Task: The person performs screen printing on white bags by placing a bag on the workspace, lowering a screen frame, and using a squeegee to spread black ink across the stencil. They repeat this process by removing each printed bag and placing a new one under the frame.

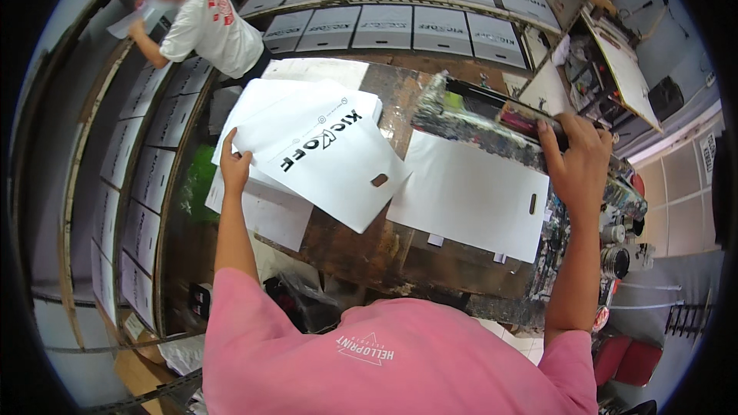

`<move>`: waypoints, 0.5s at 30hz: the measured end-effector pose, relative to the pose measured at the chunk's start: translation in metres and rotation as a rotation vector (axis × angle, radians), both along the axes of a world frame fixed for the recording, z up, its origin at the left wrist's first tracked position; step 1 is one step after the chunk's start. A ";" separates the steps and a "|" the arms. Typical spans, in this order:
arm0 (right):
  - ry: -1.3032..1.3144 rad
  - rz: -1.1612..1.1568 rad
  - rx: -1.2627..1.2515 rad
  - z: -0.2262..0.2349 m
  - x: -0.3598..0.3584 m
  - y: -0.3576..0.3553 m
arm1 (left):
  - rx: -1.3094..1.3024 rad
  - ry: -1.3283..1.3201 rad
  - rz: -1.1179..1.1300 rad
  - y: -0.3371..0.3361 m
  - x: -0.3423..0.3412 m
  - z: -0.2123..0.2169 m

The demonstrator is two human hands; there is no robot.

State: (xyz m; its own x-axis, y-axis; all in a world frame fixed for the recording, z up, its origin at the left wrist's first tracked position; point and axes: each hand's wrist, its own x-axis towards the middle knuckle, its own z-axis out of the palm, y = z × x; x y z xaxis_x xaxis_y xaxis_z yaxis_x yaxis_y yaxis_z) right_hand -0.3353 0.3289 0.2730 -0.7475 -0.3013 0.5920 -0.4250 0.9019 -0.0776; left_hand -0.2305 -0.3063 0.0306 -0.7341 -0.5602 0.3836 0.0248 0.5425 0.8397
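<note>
A flat white bag (338,157) with black print and an oval handle slot lies tilted over a stack of white bags (265,96). My left hand (235,160) pinches its left edge between thumb and fingers. Right of it, a plain white bag (469,188) with a handle slot lies flat on the worktable, its near edge by two small white tabs. My right hand (578,146) is wrapped round the right end of a paint-crusted printing frame (480,134), which stands tipped up behind the plain bag. Part of the frame is hidden under my fingers.
The dark, stained worktable (346,257) runs across the middle. Racks with rows of printed white bags (377,28) stand at the back and left. A person (207,23) in a white shirt holds a white sheet at the far left. Jars (615,261) crowd the right side.
</note>
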 end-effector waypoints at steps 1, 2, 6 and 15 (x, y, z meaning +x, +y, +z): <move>0.016 -0.018 0.034 -0.002 0.004 0.003 | 0.027 -0.077 0.043 -0.015 -0.009 -0.004; 0.023 -0.001 0.019 -0.002 0.007 0.001 | -0.100 -0.146 0.119 -0.045 -0.004 -0.012; -0.010 0.021 -0.029 -0.009 0.009 -0.006 | -0.316 -0.627 0.636 -0.094 -0.014 -0.018; -0.189 0.188 0.130 -0.090 0.065 0.015 | 1.249 -0.120 -0.975 0.386 0.061 0.065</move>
State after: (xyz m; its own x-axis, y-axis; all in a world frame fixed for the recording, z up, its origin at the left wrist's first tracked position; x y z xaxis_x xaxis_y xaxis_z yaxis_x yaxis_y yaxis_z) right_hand -0.2706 0.3440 0.1826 -0.7644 -0.5094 0.3951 -0.5749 0.8160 -0.0603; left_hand -0.1697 0.0795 0.0952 -0.9757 0.2180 -0.0216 -0.1604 -0.6436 0.7483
